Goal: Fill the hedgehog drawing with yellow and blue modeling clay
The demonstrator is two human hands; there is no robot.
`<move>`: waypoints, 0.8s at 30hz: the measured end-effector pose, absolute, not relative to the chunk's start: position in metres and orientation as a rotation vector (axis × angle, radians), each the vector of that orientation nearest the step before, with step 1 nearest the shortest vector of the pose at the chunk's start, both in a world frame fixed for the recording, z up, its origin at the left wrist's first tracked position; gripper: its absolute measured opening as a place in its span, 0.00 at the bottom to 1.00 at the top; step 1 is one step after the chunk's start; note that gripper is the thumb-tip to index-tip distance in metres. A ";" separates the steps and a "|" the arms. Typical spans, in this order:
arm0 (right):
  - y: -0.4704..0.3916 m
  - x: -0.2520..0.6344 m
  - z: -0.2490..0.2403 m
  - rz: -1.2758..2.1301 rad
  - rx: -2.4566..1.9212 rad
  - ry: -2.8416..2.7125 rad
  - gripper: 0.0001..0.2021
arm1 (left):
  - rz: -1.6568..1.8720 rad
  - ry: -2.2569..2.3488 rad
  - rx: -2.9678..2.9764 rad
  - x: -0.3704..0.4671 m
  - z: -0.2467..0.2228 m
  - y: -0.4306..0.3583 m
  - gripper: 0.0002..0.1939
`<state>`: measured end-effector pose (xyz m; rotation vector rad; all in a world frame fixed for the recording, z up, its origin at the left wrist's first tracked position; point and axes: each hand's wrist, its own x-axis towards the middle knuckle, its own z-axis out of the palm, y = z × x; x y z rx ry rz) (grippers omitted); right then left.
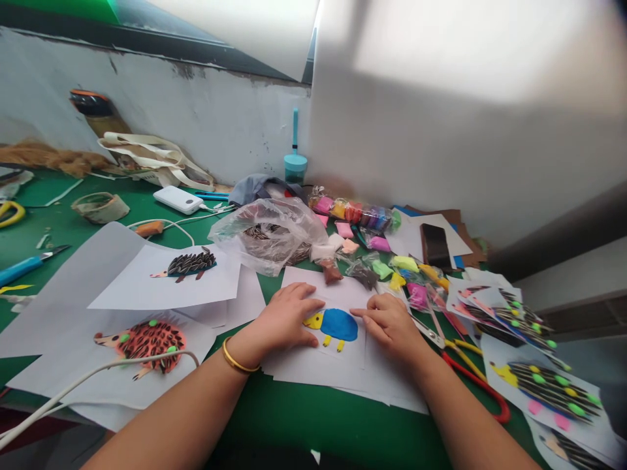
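A blue clay body (339, 324) with a yellow head (314, 321) and two short yellow legs lies flat on white paper (298, 367). My left hand (290, 316) rests on the sheet at the head's left, fingers spread and holding nothing. At the body's right edge, the index finger of my right hand (390, 325) points out and touches or nearly touches the blue clay. The other fingers of that hand are curled, and nothing shows in them.
Behind the paper lie a plastic bag of seeds (274, 238) and several clay packets (379, 243). Scissors (460, 356) are right of my right hand. Seed-covered hedgehogs on paper (191, 262) lie at both sides. A white cable (105, 367) crosses the left front.
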<state>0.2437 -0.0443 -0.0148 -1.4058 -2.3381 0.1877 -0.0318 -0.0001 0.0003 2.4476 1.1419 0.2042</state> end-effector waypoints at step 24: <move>-0.047 0.255 -0.009 0.313 -1.303 -2.436 0.15 | 0.175 1.150 2.464 -0.032 0.002 -0.001 0.42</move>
